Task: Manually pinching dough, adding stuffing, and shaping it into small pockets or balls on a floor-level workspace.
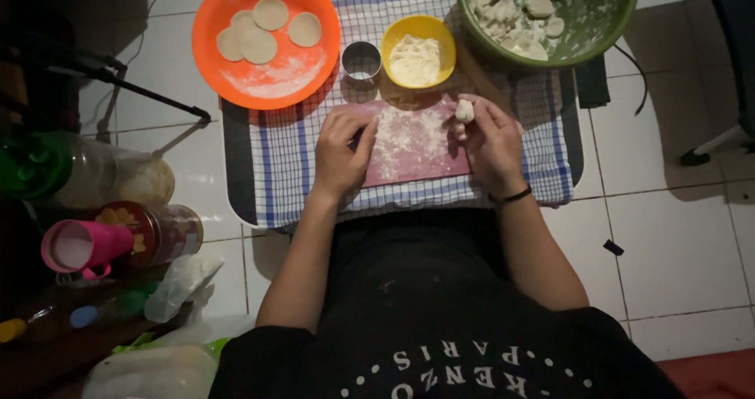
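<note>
A pink board [415, 163] dusted with flour lies on a blue-checked cloth [277, 163] on the tiled floor. My left hand [340, 157] rests flat on the board's left edge, fingers spread, holding nothing. My right hand [491, 143] sits at the board's right edge and pinches a small lump of dough [465, 111] in its fingertips. A black band circles that wrist.
Orange plate [314, 62] with several flat dough rounds [259, 44] at back left. A metal ring cutter [361, 60], a yellow bowl of flour [418, 51] and a green bowl of dough pieces [621, 18] stand behind the board. Jars and bottles [118, 218] crowd the left.
</note>
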